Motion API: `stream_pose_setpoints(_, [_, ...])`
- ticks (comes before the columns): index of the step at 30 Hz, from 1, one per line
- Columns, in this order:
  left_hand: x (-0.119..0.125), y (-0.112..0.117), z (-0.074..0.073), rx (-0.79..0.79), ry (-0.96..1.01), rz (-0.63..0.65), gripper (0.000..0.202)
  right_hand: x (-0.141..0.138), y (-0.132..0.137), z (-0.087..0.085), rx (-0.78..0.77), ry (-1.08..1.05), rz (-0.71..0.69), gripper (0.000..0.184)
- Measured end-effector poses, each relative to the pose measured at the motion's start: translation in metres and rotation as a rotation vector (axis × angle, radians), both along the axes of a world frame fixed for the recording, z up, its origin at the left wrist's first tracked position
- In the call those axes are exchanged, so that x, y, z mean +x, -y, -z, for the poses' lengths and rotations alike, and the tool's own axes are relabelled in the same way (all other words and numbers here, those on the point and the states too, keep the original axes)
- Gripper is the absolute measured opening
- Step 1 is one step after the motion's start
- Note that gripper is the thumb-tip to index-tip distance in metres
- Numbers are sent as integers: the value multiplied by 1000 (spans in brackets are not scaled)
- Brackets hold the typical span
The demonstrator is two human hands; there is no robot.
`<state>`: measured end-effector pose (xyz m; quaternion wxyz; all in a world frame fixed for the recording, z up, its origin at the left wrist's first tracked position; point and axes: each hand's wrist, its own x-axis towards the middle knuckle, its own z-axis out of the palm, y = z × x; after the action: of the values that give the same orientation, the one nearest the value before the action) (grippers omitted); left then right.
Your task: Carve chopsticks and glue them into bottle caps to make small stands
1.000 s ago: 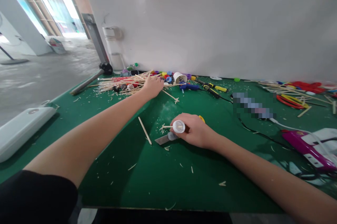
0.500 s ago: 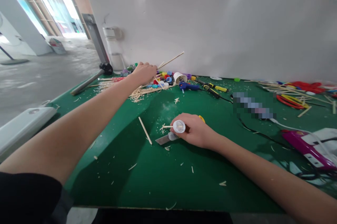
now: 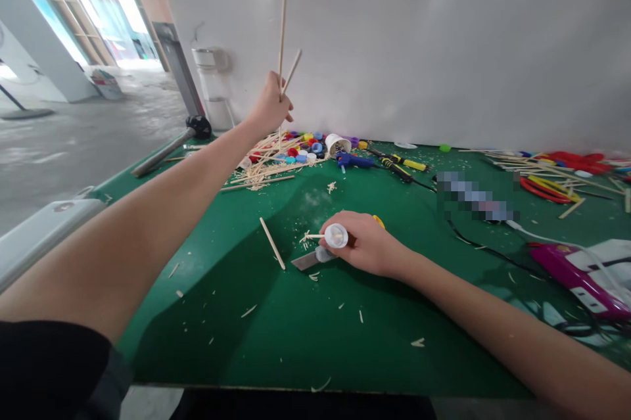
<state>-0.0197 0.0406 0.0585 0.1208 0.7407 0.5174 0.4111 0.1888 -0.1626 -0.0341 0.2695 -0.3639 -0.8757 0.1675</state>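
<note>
My left hand (image 3: 270,104) is raised over the back of the table, closed around thin wooden sticks (image 3: 282,25), one long and upright, one shorter and slanted. Below it lies a heap of wooden sticks (image 3: 266,167) with shavings. Resting near the table's middle, my right hand (image 3: 367,242) is closed on a utility knife, its broad blade (image 3: 305,261) pointing left. The same hand holds a white bottle cap (image 3: 336,236) with a short stick (image 3: 315,236) poking out to the left. The knife's handle is mostly hidden by the fingers. A loose stick (image 3: 272,242) lies left of the blade.
Coloured bottle caps (image 3: 300,156), a tipped white cup (image 3: 338,144), a blue glue gun (image 3: 355,162) and yellow-black tools (image 3: 401,167) line the back. A purple power strip (image 3: 576,279) with cables sits right. A white panel (image 3: 419,65) stands behind. A hammer (image 3: 167,150) lies left.
My left hand has lifted up from the stick heap, and the sticks in it have swung from slanting right to nearly upright. My right hand stays in place with the knife and cap.
</note>
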Motion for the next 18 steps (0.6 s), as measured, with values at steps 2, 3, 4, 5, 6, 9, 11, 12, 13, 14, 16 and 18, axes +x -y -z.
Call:
stream_pose_setpoints(2, [-1,3,-5,-57,103,-2,37,0,0,0,-3,3,-1,8])
stream_pose_setpoints(3, [-2,6,-5,-73,131,-5,37,0,0,0,-1,4,-4,8])
stream_pose_setpoints(4, [-3,10,-4,-81,143,-8,37,0,0,0,1,6,-6,8])
stream_pose_setpoints(5, [-4,15,-1,-88,161,-9,36,0,0,0,2,9,-7,8])
stream_pose_setpoints(6, [-6,21,3,-94,186,-5,35,0,0,0,4,13,-8,9])
stream_pose_setpoints(9, [-10,41,18,-112,300,23,25,0,-1,1,10,21,-7,7])
stream_pose_setpoints(11, [-12,53,24,-109,372,53,15,1,-1,2,17,17,-6,6])
stream_pose_setpoints(12, [-12,57,26,-104,422,81,10,1,-2,2,21,12,-5,6])
stream_pose_setpoints(13, [-12,61,26,-102,482,118,6,1,-2,3,23,6,-5,6])
stream_pose_setpoints(14, [-12,63,26,-99,544,159,6,0,-2,3,25,2,-4,6])
stream_pose_setpoints(16, [-10,67,24,-101,647,239,9,0,-2,4,22,0,-4,6])
stream_pose_setpoints(18, [-8,72,22,-131,675,287,10,0,-1,4,21,5,-4,5])
